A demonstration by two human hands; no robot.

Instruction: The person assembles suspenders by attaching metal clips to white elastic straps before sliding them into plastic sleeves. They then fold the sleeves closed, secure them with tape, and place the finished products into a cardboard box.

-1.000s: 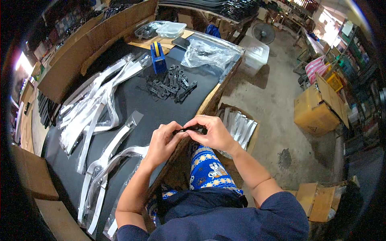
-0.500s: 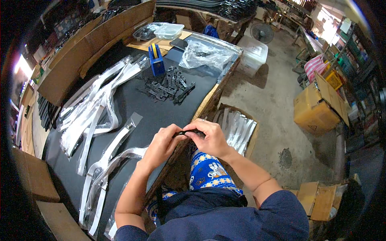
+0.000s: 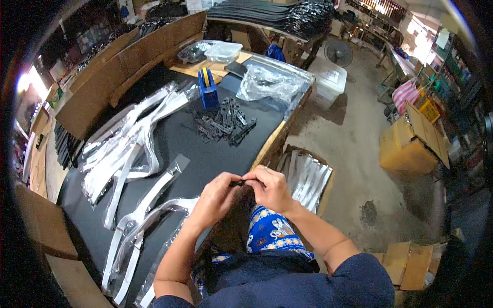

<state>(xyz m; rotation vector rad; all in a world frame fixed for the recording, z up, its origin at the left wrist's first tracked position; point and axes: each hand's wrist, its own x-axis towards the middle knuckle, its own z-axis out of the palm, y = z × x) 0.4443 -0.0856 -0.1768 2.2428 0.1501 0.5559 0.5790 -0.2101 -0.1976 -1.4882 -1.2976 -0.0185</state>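
At the table's near edge, my left hand (image 3: 216,199) and my right hand (image 3: 271,188) meet, their fingertips pinched on a small black piece (image 3: 237,183) between them. Most of the piece is hidden by the fingers. Beyond my hands a pile of small black parts (image 3: 226,122) lies on the dark table (image 3: 200,154). Left of my left hand are white strips in clear plastic (image 3: 134,218), and a larger heap of such wrapped strips (image 3: 128,138) lies farther back.
A blue tape dispenser (image 3: 208,90) stands behind the black parts, near clear plastic bags (image 3: 269,82) and a clear container (image 3: 223,52). A box of wrapped strips (image 3: 308,179) is below the table's right edge. A cardboard wall (image 3: 128,64) borders the back left.
The view has shifted, so the table and its contents appear slightly lower and farther right. My fingers have changed position a little on the black piece, which is now more covered.
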